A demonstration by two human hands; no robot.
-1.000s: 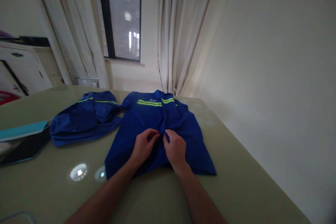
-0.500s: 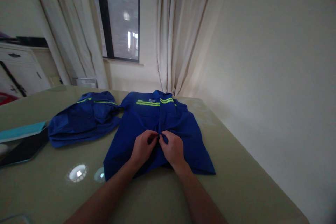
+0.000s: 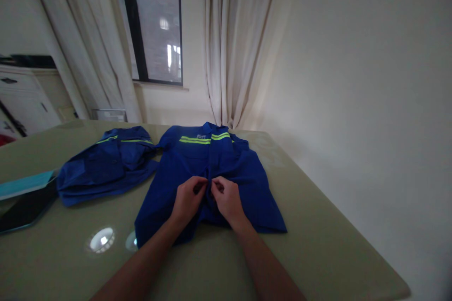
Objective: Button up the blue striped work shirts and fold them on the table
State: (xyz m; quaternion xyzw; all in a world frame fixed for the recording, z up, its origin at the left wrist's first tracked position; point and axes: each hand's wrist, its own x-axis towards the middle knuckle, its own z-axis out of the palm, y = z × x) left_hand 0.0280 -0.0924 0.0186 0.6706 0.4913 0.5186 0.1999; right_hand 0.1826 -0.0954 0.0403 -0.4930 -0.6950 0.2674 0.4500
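Note:
A blue work jacket with yellow-green stripes across the chest lies front up, its collar at the far end. Low on its front opening, my left hand pinches the fabric on one side. Close beside it, my right hand pinches the other side, fingertips nearly meeting those of the left. Whatever sits between the fingertips is too small and hidden to make out. Just left of the jacket rests a second blue garment, bunched up, with similar stripes.
Both garments are on a glossy greenish table. At its left lie a light-blue face mask and a dark flat device. A wall runs along the right; curtains and a window are behind.
The view has shifted slightly to the right. Both hands stay at the jacket's front opening, and the lower hem between them has lifted and bunched a little.

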